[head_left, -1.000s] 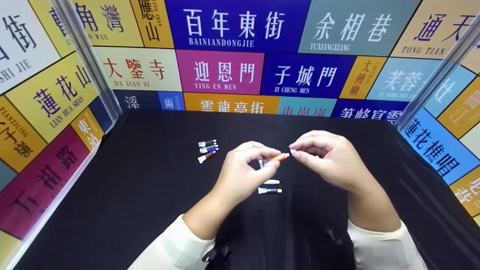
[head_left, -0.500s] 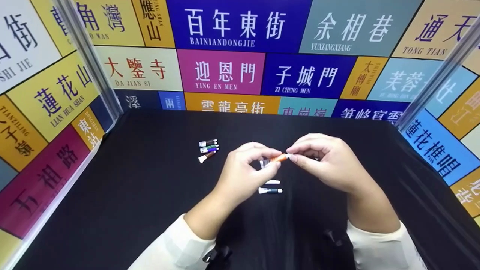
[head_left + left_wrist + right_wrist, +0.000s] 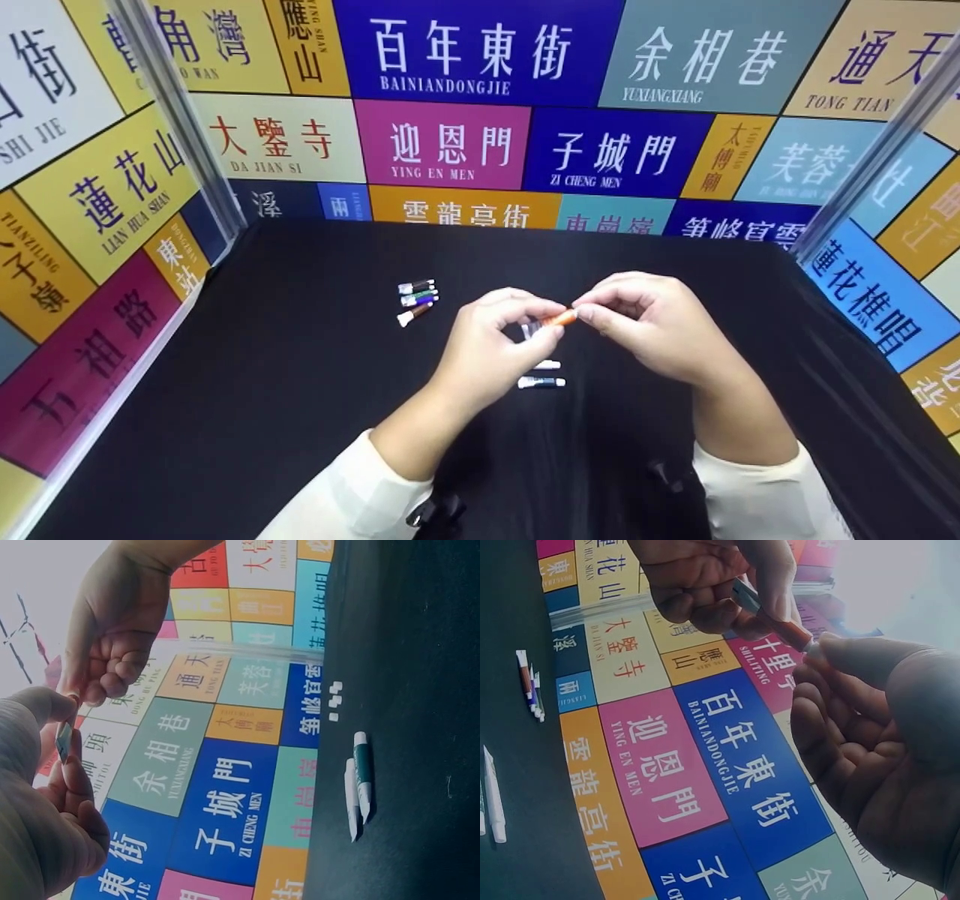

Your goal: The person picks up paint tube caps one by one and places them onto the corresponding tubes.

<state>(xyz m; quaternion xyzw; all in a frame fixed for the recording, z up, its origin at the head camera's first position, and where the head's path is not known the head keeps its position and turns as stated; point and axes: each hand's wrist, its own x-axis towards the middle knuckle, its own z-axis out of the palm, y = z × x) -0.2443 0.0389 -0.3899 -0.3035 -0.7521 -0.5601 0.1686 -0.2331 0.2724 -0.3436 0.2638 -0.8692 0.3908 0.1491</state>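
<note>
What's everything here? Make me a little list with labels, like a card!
Left hand: pinches the orange tube by its flat end
Right hand: fingertips pinch the tube's cap end
Under the hands: a white tube and a dark green tube, side by side
Farther left: a cluster of small tubes
Surface: black table
Walls: colourful sign panels

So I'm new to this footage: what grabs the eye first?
The two hands meeting mid-table: the left hand holds a small orange tube while the right hand pinches its cap end. Behind stands a wall of colourful street-name signs, and a cluster of small tubes lies left.
</note>
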